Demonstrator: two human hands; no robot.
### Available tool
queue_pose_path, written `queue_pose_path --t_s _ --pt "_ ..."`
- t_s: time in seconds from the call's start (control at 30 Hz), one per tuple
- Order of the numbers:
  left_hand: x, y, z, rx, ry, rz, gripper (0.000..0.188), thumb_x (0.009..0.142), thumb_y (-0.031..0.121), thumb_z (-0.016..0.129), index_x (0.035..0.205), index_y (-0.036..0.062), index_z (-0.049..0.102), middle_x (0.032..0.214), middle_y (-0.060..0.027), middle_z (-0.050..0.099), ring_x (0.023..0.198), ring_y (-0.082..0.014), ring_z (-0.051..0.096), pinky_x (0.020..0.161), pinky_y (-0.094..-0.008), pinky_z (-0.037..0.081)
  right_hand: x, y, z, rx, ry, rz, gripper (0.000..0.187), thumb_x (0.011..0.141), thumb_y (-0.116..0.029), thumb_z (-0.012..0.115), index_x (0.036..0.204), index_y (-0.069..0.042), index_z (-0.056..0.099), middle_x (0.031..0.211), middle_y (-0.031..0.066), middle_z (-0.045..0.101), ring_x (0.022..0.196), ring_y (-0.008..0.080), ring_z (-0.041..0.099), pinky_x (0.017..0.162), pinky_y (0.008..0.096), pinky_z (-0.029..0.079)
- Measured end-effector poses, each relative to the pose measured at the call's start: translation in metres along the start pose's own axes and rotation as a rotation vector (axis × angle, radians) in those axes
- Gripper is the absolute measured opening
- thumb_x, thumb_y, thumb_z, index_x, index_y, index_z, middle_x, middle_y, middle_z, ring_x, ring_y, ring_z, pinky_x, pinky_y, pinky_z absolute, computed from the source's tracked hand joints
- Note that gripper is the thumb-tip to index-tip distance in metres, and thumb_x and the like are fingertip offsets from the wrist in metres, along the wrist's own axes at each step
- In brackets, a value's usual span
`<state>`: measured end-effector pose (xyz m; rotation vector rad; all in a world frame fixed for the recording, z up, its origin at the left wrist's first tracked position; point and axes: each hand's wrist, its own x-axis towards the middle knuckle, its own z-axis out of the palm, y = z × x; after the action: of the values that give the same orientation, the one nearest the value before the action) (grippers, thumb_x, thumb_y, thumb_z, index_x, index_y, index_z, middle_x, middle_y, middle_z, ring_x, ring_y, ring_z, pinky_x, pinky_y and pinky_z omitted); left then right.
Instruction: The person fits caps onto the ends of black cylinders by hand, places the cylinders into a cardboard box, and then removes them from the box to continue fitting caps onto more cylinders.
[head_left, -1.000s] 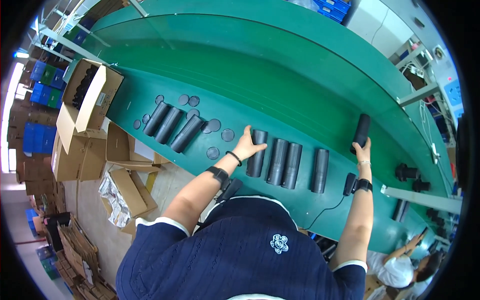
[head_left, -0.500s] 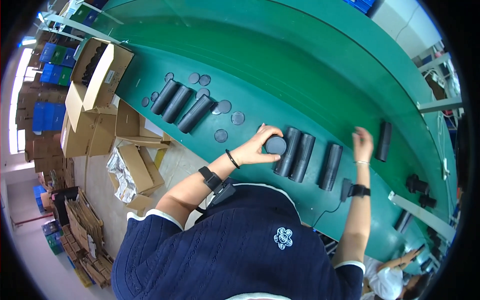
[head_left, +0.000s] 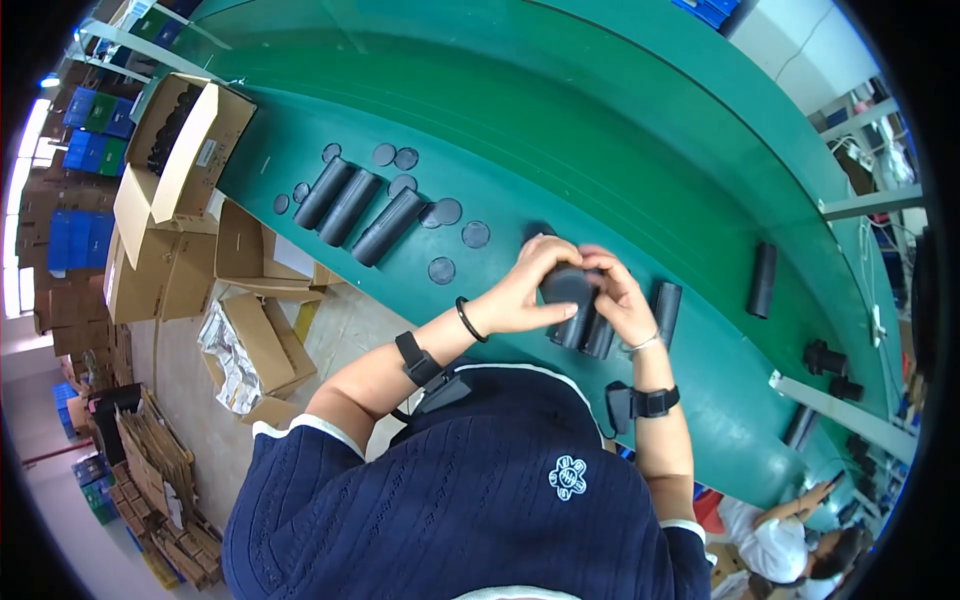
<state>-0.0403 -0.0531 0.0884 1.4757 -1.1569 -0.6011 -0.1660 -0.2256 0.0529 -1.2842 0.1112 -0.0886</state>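
Note:
My left hand [head_left: 535, 290] is wrapped round an upright black cylinder [head_left: 567, 285], its flat round end facing up. At the cylinder's right side, my right hand [head_left: 620, 300] has its fingers curled against the rim, slightly smeared by motion. Just behind and below the hands lie two black ribbed tubes [head_left: 598, 338], partly covered by them. Another black tube [head_left: 669, 308] rests to the right of my right hand. Left along the green bench [head_left: 480, 310] are three more black tubes [head_left: 388, 228] with several flat black discs [head_left: 475, 235] scattered round them.
At the bench's left end stands an open cardboard box [head_left: 190, 150] holding dark parts. Below it on the floor, a carton [head_left: 265, 345] contains silvery wrapping. A black tube [head_left: 763, 280] and black fittings [head_left: 825, 358] lie far right, beyond which a co-worker [head_left: 775, 540] sits.
My right hand has moved left from the open bench to the cylinder in my left hand. The cylinder has shifted slightly right, and the right-hand tubes have become partly covered.

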Motion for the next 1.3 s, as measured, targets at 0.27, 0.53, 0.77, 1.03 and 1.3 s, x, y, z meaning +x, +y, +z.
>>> queue_pose_path --t_s 0.27,0.53,0.77,1.03,1.3 --pt "0.050 -0.038 0.030 -0.597 0.372 -0.564 0.065 0.088 0.040 0.061 0.133 0.0042 0.031 0.135 -0.0154 0.037 0.121 -0.0260 0.043 0.099 -0.0367 0.037 -0.005 -0.033 -0.046 -0.534 0.312 0.097 0.093 0.065 -0.012 0.076 0.141 -0.009 0.025 0.107 0.0128 0.055 0.096 0.0193 0.056 0.085 0.0333 0.046" --pt "0.028 -0.118 0.083 0.167 0.041 -0.600 0.096 0.070 0.033 0.078 0.136 -0.0062 0.019 0.104 -0.0290 0.059 0.099 -0.0411 0.059 0.088 -0.0429 0.047 -0.059 0.036 -0.280 -0.976 1.081 0.276 0.080 0.072 -0.023 0.077 0.134 -0.007 0.028 0.105 0.0230 0.060 0.092 0.0304 0.062 0.082 0.0377 0.048" --pt "0.024 -0.056 0.028 -0.123 -0.193 -0.260 0.059 0.066 0.004 0.072 0.120 0.0085 0.048 0.119 -0.0077 0.049 0.116 -0.0233 0.048 0.099 -0.0340 0.038 -0.065 0.044 -0.276 -1.308 1.079 0.721 0.078 0.072 -0.019 0.075 0.137 -0.024 0.032 0.122 0.0175 0.054 0.114 0.0367 0.049 0.092 0.0475 0.043" --pt "0.012 -0.045 0.017 -0.698 -0.135 -0.350 0.049 0.075 0.014 0.071 0.118 0.0058 0.048 0.117 -0.0089 0.051 0.114 -0.0202 0.049 0.099 -0.0338 0.038 -0.014 0.004 -0.065 -1.095 0.160 -0.045 0.073 0.060 -0.015 0.078 0.128 -0.018 0.051 0.135 0.0098 0.045 0.127 0.0311 0.039 0.102 0.0475 0.033" --pt "0.028 -0.044 0.012 -1.400 -0.103 -0.314 0.047 0.082 0.030 0.064 0.118 0.0061 0.047 0.116 -0.0139 0.051 0.119 -0.0285 0.045 0.103 -0.0433 0.036 -0.032 -0.005 -0.016 -0.370 -0.028 0.215 0.083 0.069 -0.019 0.077 0.138 -0.004 0.035 0.139 0.0138 0.041 0.129 0.0246 0.038 0.107 0.0378 0.029"
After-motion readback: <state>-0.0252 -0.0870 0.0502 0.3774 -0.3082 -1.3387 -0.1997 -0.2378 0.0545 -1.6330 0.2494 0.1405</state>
